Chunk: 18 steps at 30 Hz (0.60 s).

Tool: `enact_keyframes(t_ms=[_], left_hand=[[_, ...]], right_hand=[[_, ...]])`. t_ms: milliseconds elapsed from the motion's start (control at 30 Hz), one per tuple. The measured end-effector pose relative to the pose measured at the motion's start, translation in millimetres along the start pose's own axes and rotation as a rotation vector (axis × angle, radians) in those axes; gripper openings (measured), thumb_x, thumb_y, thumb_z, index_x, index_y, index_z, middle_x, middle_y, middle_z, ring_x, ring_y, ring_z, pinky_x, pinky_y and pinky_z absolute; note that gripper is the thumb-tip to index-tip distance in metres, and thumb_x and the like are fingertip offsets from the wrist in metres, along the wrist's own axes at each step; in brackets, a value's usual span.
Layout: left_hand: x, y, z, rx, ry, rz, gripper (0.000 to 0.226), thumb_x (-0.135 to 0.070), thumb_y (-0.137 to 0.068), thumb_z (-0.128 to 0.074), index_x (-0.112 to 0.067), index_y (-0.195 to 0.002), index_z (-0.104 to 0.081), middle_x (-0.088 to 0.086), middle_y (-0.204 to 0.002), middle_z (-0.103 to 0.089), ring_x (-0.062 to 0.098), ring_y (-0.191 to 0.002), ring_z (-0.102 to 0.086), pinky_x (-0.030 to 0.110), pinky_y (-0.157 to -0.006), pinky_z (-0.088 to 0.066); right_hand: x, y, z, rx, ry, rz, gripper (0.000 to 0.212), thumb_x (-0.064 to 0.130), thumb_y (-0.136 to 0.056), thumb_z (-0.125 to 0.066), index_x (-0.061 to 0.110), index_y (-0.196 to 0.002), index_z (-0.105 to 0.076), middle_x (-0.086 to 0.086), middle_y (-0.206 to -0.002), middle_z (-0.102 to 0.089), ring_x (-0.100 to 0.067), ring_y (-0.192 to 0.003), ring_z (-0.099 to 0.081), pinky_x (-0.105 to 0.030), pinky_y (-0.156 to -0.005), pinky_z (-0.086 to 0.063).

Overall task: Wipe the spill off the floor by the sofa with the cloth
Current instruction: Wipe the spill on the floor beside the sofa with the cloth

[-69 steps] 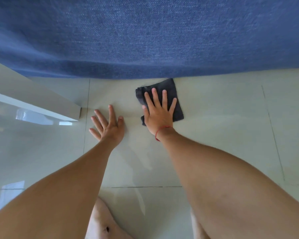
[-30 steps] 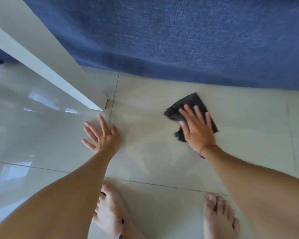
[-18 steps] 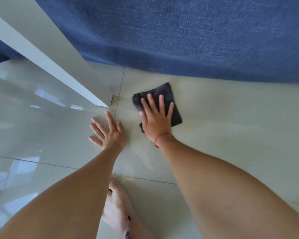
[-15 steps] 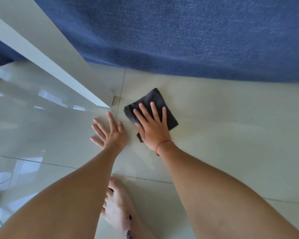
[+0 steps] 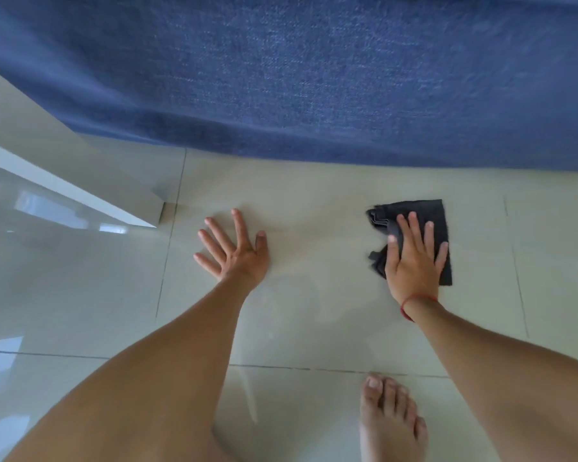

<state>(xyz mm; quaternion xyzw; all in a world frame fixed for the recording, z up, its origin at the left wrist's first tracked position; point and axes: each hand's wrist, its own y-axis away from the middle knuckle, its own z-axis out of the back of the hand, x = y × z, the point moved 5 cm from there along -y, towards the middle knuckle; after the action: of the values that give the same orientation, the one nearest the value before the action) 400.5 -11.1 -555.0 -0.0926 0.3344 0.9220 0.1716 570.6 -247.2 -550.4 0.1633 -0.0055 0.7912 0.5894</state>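
A dark grey folded cloth [image 5: 435,215] lies on the pale tiled floor [image 5: 331,195] just in front of the blue sofa [image 5: 314,78]. My right hand [image 5: 412,265] presses flat on the cloth with its fingers spread, covering the cloth's lower left part. My left hand [image 5: 236,255] rests flat on the bare tile to the left, fingers apart, holding nothing. Between the two hands the glossy tile shows only a faint sheen; I cannot make out a distinct spill.
A white furniture panel [image 5: 64,168] slants in from the left and ends at a corner near my left hand. My bare right foot [image 5: 391,421] stands on the tile below the right arm. The sofa's lower edge runs across the whole view.
My right hand has slid the cloth well to the right, away from my left hand. The left hand stays planted on the tile.
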Motion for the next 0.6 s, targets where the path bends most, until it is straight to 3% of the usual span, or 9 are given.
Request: enact_keyframes(t_ms=[233,433,500,567,600], left_hand=[[-0.4,-0.2,0.9,0.046,-0.052,0.022,0.064,-0.057,-0.097,-0.014,-0.042,-0.150,0.019,0.008,-0.157,0.033,0.029,-0.145,0.030,0.054,-0.114,0.017],[-0.7,1.8,5.7,0.010,0.015,0.008,0.061,-0.051,-0.098,-0.020,-0.042,-0.152,0.008,0.006,-0.160,0.027,0.026,-0.147,0.026,0.052,-0.115,0.015],[-2.3,5.4,18.0,-0.176,0.081,-0.029,0.052,-0.045,-0.100,-0.026,-0.035,-0.151,-0.025,0.011,-0.162,-0.005,0.031,-0.149,-0.002,0.050,-0.117,-0.003],[-14.2,10.9,30.6,-0.349,0.087,-0.100,0.046,-0.043,-0.100,-0.030,-0.018,-0.127,-0.059,0.012,-0.137,-0.047,0.032,-0.129,-0.040,0.044,-0.106,-0.027],[-25.3,12.5,32.0,-0.346,0.082,-0.132,0.049,-0.046,-0.100,-0.032,-0.014,-0.116,-0.065,0.011,-0.125,-0.056,0.031,-0.118,-0.049,0.042,-0.100,-0.033]], right_hand=[[61.6,-28.9,-15.2,-0.035,-0.055,-0.089,0.051,0.040,-0.101,-0.025,0.027,-0.150,-0.025,0.007,-0.161,-0.015,-0.024,-0.150,-0.003,-0.057,-0.116,0.005],[144.8,18.2,-41.9,0.126,-0.079,0.171,0.053,0.044,-0.100,-0.023,0.031,-0.151,-0.017,0.011,-0.161,-0.008,-0.022,-0.150,0.002,-0.054,-0.117,0.009],[150.6,32.4,-45.3,0.181,-0.136,0.206,0.055,0.048,-0.099,-0.021,0.030,-0.151,-0.017,0.010,-0.162,-0.005,-0.020,-0.150,0.005,-0.051,-0.118,0.011],[140.4,26.9,-34.5,0.137,-0.240,0.205,0.054,0.046,-0.099,-0.025,0.024,-0.149,-0.029,0.004,-0.161,-0.013,-0.019,-0.149,-0.007,-0.046,-0.119,-0.001],[130.8,20.6,-24.2,0.053,-0.287,0.185,0.052,0.042,-0.098,-0.030,0.019,-0.144,-0.038,-0.001,-0.159,-0.023,-0.020,-0.146,-0.020,-0.044,-0.117,-0.013]])
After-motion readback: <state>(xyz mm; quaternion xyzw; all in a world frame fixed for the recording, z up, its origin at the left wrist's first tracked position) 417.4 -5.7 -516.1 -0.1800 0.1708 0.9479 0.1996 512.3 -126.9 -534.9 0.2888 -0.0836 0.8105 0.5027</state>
